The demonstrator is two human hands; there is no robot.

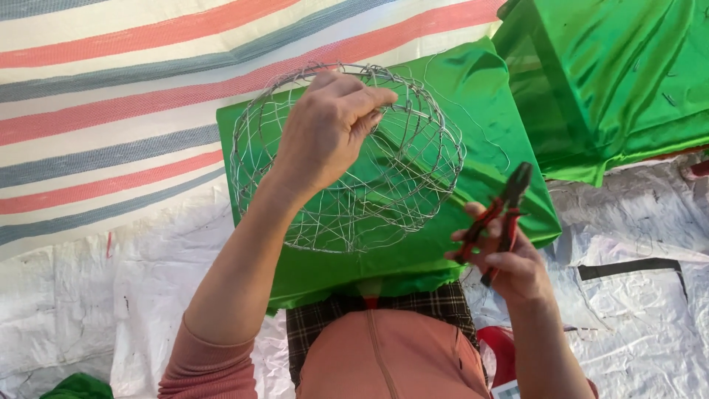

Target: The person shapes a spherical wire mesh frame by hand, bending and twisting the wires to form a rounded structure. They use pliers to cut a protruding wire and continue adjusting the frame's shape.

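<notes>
Striped tarpaulin (111, 96) in cream, red and grey-blue covers the far left of the ground, and a crinkled white plastic sheet (96, 295) lies nearer to you and runs on to the right. Over your lap a piece of shiny green fabric (487, 125) is spread, and a larger heap of the same green cloth (613, 81) sits at the far right, just beside it.

Your left hand (325, 129) reaches out over the green fabric and grips the far rim of a round wire frame (347, 159), a dome-shaped cage of thin silvery wires crossing one another. Fingers are curled over the top edge, thumb underneath, so the frame is held up, tilted toward you, above the cloth. A loose strand of wire (480, 125) trails off its right side across the fabric.

Your right hand (509, 262) is near you on the right, clenched around the red and black handles of a pair of pliers (502, 214). The dark nose of the tool points up and away, near the frame's right edge but apart from it. Whether its tips are pressed together you cannot tell.

A red object (496, 355) shows by your right knee.
</notes>
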